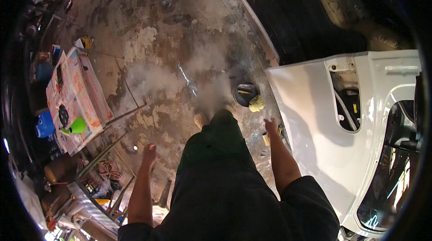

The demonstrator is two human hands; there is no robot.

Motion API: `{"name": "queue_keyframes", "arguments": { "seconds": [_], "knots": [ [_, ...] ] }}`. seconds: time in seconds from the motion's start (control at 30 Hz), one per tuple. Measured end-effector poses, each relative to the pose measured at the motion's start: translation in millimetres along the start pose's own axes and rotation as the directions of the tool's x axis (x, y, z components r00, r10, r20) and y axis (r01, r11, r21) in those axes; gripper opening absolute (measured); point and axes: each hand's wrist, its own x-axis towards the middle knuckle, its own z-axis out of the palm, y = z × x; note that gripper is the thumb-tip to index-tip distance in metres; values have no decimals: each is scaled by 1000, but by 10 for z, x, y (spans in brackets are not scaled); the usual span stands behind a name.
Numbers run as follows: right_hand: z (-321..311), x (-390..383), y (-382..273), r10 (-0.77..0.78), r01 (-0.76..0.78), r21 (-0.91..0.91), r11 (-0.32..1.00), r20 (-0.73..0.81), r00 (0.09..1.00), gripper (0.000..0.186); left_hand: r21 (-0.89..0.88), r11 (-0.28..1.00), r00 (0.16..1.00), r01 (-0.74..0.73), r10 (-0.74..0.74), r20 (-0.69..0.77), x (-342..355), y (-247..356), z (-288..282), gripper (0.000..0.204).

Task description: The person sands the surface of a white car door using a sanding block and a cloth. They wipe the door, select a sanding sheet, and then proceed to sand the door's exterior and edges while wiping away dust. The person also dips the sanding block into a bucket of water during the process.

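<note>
My left hand (149, 153) hangs low at my left side, seen end-on over the stained floor; its fingers are too foreshortened to read, and no object shows in it. On the other side my right hand (271, 126) hangs beside the white car body panel (310, 106), not visibly touching it. Its fingertips look slightly apart, with nothing between them. Just beyond that hand a black round bucket (242, 99) stands on the floor, a yellow strip-shaped item inside it. A crumpled pale yellow cloth (256, 103) is at the bucket's near right edge.
To the left, a paper-covered stand (83, 97) carries a bright green item (78, 125); a blue container (45, 125) is beside it. A metal frame (101, 151) and clutter fill the lower left. The car's dark opening (279, 11) lies at the upper right.
</note>
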Motion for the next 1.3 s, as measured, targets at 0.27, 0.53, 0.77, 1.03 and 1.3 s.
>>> {"name": "queue_keyframes", "arguments": {
  "seconds": [0.27,0.53,0.77,1.03,1.3],
  "knots": [
    [349,-594,373,79,-124,57,991,506,859,31,-119,992,999,-45,45,-3,1631,437,-927,35],
    [257,1545,-2553,52,471,-403,784,800,598,46,-62,991,961,-120,131,244,2286,2569,-911,56],
    [-45,3776,-8527,-704,858,-506,93,576,416,40,38,955,955,-295,295,-11,3795,3250,-1834,38],
    [961,4348,-11881,-931,951,-36,307,196,308,41,384,703,783,-599,615,96,4489,3686,-2575,36],
    [1413,5327,-10396,-391,659,-36,751,780,488,27,538,751,898,-383,165,408,6886,5177,-4297,40]
  ]
}}
